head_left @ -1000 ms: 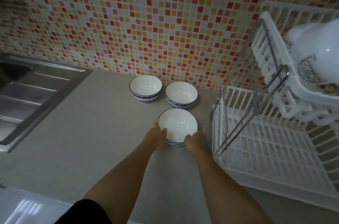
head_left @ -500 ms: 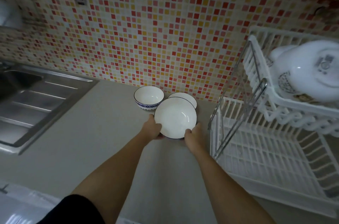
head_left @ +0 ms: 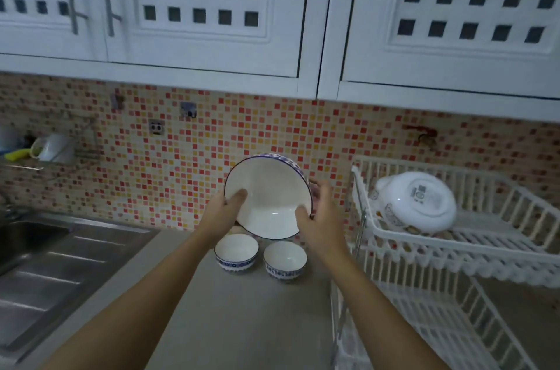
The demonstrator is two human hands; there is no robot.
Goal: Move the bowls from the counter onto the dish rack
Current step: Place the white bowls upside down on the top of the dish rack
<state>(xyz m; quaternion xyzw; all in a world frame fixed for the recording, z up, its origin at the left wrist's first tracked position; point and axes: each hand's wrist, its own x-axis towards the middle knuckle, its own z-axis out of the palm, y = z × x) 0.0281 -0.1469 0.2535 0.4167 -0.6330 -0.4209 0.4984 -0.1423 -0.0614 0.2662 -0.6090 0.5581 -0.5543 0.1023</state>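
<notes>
I hold a white bowl with a blue patterned rim [head_left: 268, 187] in the air, tilted so its inside faces me. My left hand [head_left: 222, 212] grips its left edge, thumb inside the rim. My right hand [head_left: 318, 218] grips its right edge. Two matching bowls, one to the left [head_left: 236, 251] and one to the right [head_left: 285, 259], stand upright on the grey counter [head_left: 236, 318] below the raised bowl. The white two-tier dish rack [head_left: 472, 236] stands at the right, apart from my hands.
An upturned white dish [head_left: 415, 203] lies in the rack's upper tier. A steel sink and drainboard [head_left: 51, 263] fill the left. White wall cabinets [head_left: 272, 12] hang overhead above the mosaic tile wall. A cup holder [head_left: 51, 148] is fixed to the wall at far left.
Both hands lifted the nearest bowl off the counter and raised it, tilting it toward me. The camera tipped upward, so the cabinets came into view.
</notes>
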